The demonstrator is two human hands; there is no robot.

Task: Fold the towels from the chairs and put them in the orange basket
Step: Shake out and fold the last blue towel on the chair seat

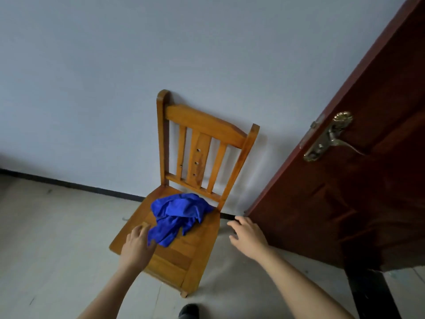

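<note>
Blue towel (179, 215) is seen bunched on the chair (202, 125) seat, the left grip (138, 242) and right grip (248, 236) are held open and empty, and it may be dropped on the floor (46, 226) if only one corner is pinched.

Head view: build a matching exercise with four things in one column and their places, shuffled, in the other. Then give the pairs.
Things
1. blue towel
2. left hand
3. right hand
4. door handle

Places
A. on the red-brown door
B. crumpled on the seat of the chair
C. in the air between seat and door, fingers spread
D. at the towel's near edge, over the seat

Pairs: 1-B, 2-D, 3-C, 4-A
</note>
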